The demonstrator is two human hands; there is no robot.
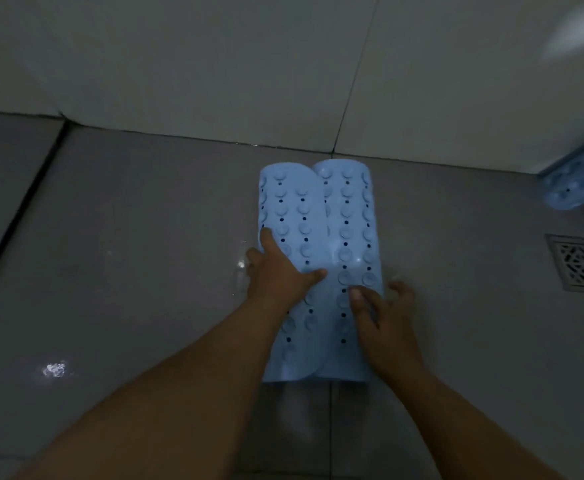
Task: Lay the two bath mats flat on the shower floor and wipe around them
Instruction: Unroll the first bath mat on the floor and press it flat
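My blue bath mat (321, 244) lies on the grey shower floor (127, 265), with its far end close to the bottom of the white wall (214, 64). Both long sides of the mat are curled in toward the middle, so it is not flat. The little round suckers and small holes face up at me.

My left hand (278, 271) rests on the left curl of the mat. Its fingers (268, 239) are spread out: one points toward the wall, the thumb reaches to the middle of the mat, and the others hang over the mat's left edge. My right hand (384, 323) is on the right curl, nearer to me. Its fingers (359, 296) are bent and spread, and some curl round the mat's right edge.

A second blue mat (577, 181) is well to the right of my mat, leaning up against the wall. A square metal drain (579, 261) sits in the floor just below it. Left of my mat, wet shiny spots (55, 370) glint on the floor.
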